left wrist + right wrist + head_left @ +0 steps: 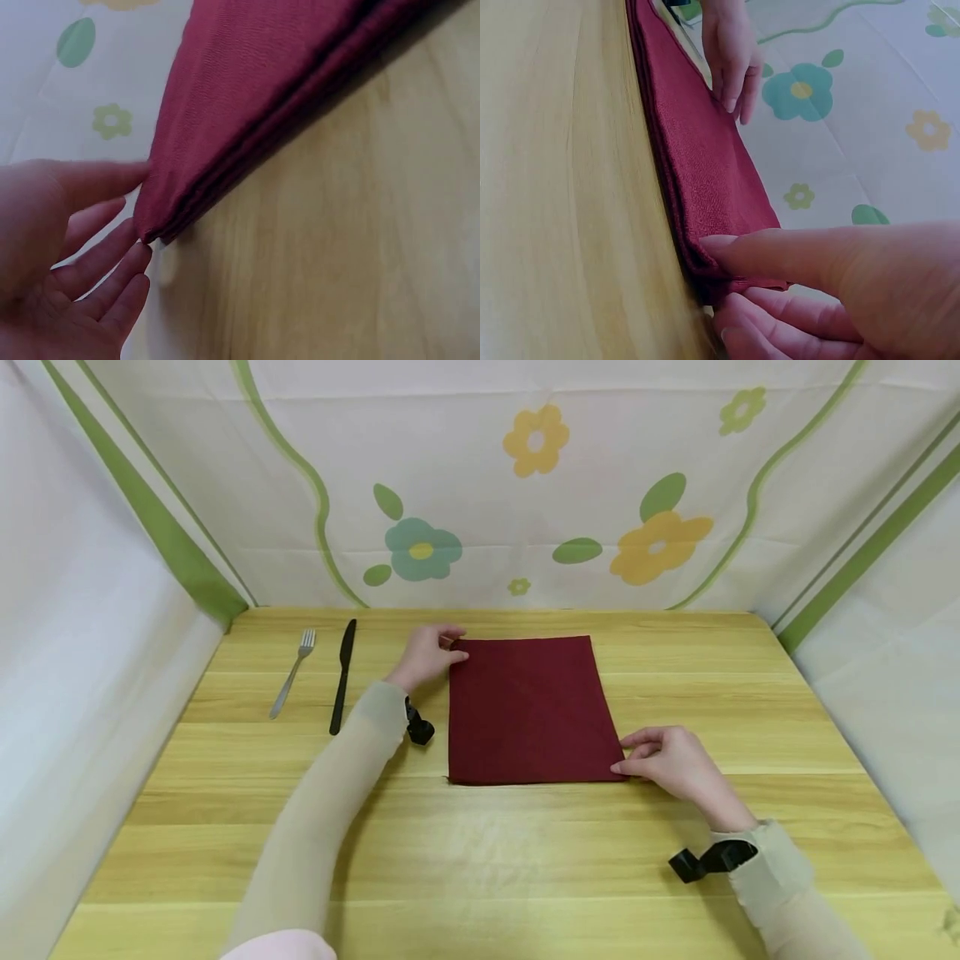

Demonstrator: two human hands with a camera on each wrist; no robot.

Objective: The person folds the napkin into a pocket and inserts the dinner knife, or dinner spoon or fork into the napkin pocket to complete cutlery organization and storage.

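Observation:
A dark red cloth point(528, 710), folded in layers into a near square, lies flat on the wooden table point(480, 860). At its far left corner is the left hand point(427, 656), thumb on top and fingers at the edge; the left wrist view shows the thumb and fingertips touching the cloth corner point(172, 180). The right hand point(675, 764) pinches the near right corner, its thumb on the upper face and its fingers beneath the layers of the cloth point(705, 172) in the right wrist view.
A silver fork point(292, 674) and a black knife point(343, 677) lie to the left of the cloth. White fabric with printed flowers point(480, 485) stands behind the table's far edge, and white fabric hangs at both sides.

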